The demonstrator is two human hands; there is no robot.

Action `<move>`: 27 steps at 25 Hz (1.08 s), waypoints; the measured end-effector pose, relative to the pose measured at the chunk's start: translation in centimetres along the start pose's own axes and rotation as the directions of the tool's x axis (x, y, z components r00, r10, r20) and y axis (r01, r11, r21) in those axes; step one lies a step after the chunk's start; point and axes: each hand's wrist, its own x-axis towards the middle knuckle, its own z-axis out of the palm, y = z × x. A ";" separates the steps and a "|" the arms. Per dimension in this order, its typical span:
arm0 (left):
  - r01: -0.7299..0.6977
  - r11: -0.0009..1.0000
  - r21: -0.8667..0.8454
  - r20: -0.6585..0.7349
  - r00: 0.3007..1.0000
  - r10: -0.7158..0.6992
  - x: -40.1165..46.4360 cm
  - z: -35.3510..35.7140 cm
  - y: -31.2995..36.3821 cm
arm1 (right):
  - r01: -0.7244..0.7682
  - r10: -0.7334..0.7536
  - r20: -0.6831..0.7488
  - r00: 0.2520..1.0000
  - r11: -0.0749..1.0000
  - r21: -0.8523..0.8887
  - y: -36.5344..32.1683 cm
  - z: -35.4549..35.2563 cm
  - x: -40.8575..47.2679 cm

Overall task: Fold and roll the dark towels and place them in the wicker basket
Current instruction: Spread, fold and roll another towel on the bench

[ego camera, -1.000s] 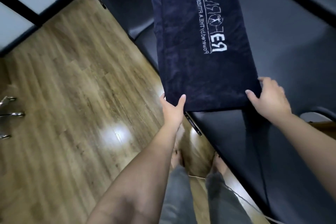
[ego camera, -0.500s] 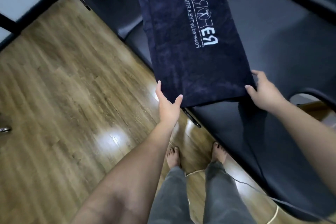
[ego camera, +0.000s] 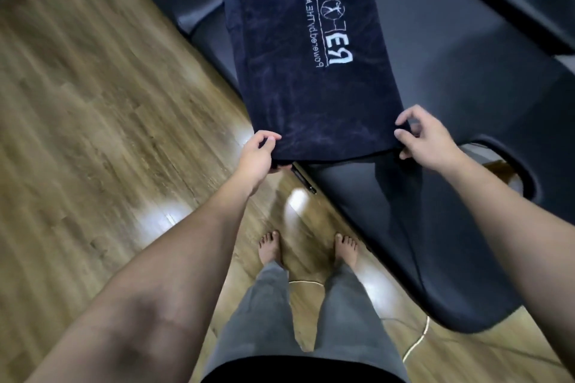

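Note:
A dark navy towel (ego camera: 298, 81) with white lettering lies folded lengthwise on a black padded table (ego camera: 466, 78), running away from me. My left hand (ego camera: 256, 154) pinches the towel's near left corner, thumb on top and fingers under it. At the near right corner my right hand (ego camera: 424, 141) grips the edge between thumb and fingers. The near edge is lifted slightly off the padding. The wicker basket is out of view.
The table's near edge runs diagonally, with a face opening (ego camera: 510, 177) at the right. Wooden floor (ego camera: 93, 134) fills the left side. My bare feet (ego camera: 308, 249) stand beside the table, and a thin cable (ego camera: 417, 342) lies on the floor.
Both hands went from resting flat at the towel's near corners to pinching them. The view tilted down, so the basket's corner left the top of the frame.

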 end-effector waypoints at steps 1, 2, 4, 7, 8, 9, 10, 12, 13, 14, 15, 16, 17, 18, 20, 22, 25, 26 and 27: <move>0.004 1.000 -0.016 -0.022 1.000 -0.005 -0.2 0.0 0.3 | 0.012 -0.014 0.030 0.999 0.999 0.046 0.0 -0.6 0.5; 0.020 0.999 -0.037 -0.035 0.999 -0.021 -0.6 0.0 0.4 | -0.001 -0.005 0.074 0.997 0.997 0.082 0.2 -1.3 0.9; 0.062 0.997 -0.052 -0.042 0.997 -0.064 -1.2 0.6 0.5 | -0.092 0.069 0.175 0.982 0.988 0.126 0.7 -2.3 1.2; 0.150 0.980 -0.134 -0.027 0.988 -0.155 -2.0 0.8 0.0 | -0.293 0.201 0.308 0.930 0.911 0.291 1.9 -3.1 1.3; 0.170 0.969 -0.180 -0.013 0.984 -0.175 -2.1 0.7 0.0 | -0.346 0.228 0.323 0.919 0.859 0.377 2.1 -3.4 1.4; 0.186 0.955 -0.230 0.002 0.982 -0.191 -2.4 0.6 -0.1 | -0.390 0.251 0.337 0.907 0.801 0.455 2.1 -3.6 1.5; 0.198 0.940 -0.277 0.016 0.979 -0.202 -2.6 0.4 -0.2 | -0.435 0.278 0.356 0.892 0.736 0.518 2.0 -3.7 1.6; 0.215 0.909 -0.358 0.027 0.975 -0.220 -2.5 0.1 -0.2 | -0.506 0.313 0.402 0.861 0.617 0.603 1.8 -3.9 2.2; 0.221 0.887 -0.406 0.040 0.974 -0.225 -2.2 0.1 0.0 | -0.526 0.311 0.425 0.850 0.557 0.643 1.6 -3.8 2.5; 0.225 0.857 -0.464 0.052 0.973 -0.227 -1.9 0.1 0.3 | -0.532 0.303 0.438 0.847 0.488 0.692 1.5 -3.7 2.9; 0.226 0.820 -0.525 0.062 0.972 -0.228 -1.6 0.1 0.7 | -0.529 0.293 0.442 0.848 0.410 0.743 1.4 -3.6 3.3; 0.228 0.783 -0.579 0.072 0.971 -0.230 -1.2 0.0 1.1 | -0.521 0.283 0.442 0.851 0.351 0.779 1.3 -3.5 3.6; 0.233 0.745 -0.625 0.091 0.970 -0.227 -0.9 0.0 1.5 | -0.507 0.265 0.439 0.859 0.312 0.803 1.3 -3.4 3.9; 0.236 0.711 -0.662 0.108 0.969 -0.221 -0.5 0.1 1.7 | -0.493 0.248 0.432 0.867 0.293 0.819 1.3 -3.4 4.3; 0.234 0.628 -0.742 0.121 0.968 -0.218 0.1 0.1 1.8 | -0.476 0.237 0.421 0.875 0.269 0.837 1.2 -3.2 4.7; 0.219 0.541 -0.812 0.120 0.970 -0.213 0.8 0.0 1.6 | -0.463 0.236 0.410 0.881 0.250 0.851 1.2 -2.9 5.1; 0.194 0.428 -0.883 0.129 0.976 -0.176 1.6 0.0 1.3 | -0.417 0.250 0.362 0.898 0.226 0.880 0.9 -2.3 5.5; 0.167 0.397 -0.902 0.112 0.981 -0.160 1.6 0.2 1.4 | -0.382 0.248 0.321 0.914 0.257 0.888 0.5 -2.2 5.4; 0.132 0.386 -0.913 0.084 0.987 -0.139 1.6 0.6 1.5 | -0.331 0.244 0.259 0.934 0.327 0.885 0.3 -1.8 5.5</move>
